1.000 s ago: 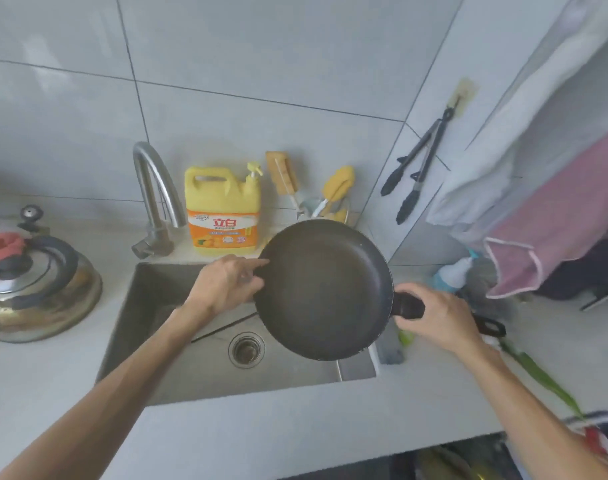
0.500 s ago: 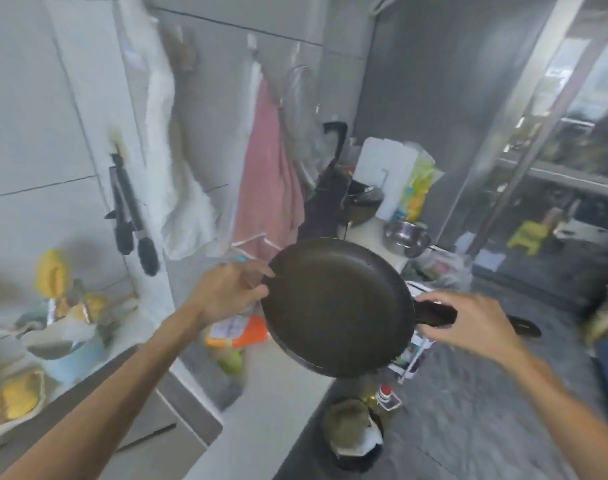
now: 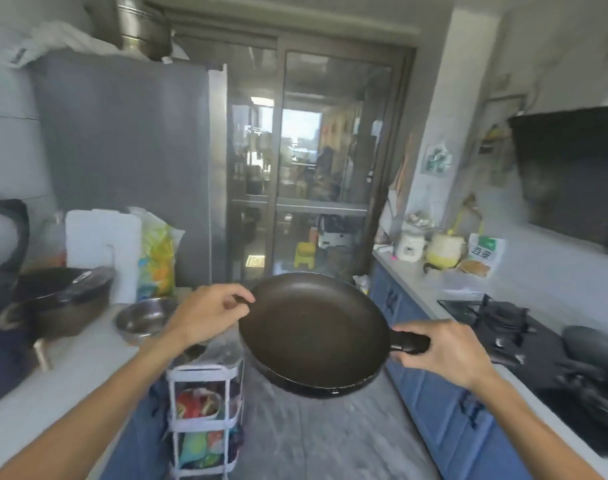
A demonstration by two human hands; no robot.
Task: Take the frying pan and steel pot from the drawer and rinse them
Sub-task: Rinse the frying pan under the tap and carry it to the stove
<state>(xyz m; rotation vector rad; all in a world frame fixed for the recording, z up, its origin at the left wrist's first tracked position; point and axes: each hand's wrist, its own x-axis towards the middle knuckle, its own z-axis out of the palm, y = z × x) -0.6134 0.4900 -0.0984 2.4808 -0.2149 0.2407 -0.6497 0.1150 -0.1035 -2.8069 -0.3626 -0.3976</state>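
A dark non-stick frying pan [image 3: 316, 332] hangs in the air over the kitchen aisle, roughly level and tipped a little toward me. My right hand [image 3: 444, 351] is closed around its black handle at the right. My left hand [image 3: 209, 311] pinches the pan's left rim with thumb and fingers. No steel pot, drawer or sink shows in this view.
Left counter [image 3: 53, 386] carries a steel bowl [image 3: 145, 318], a dark lidded pot [image 3: 58, 303] and a white board. A white trolley [image 3: 205, 420] stands in the aisle below the pan. Right: blue cabinets [image 3: 444, 410], gas hob [image 3: 496, 323], dark cookware. Fridge and glass door stand ahead.
My view has swung right, from the sink to the aisle between the counters. The pan has stayed in both hands, held the same way.
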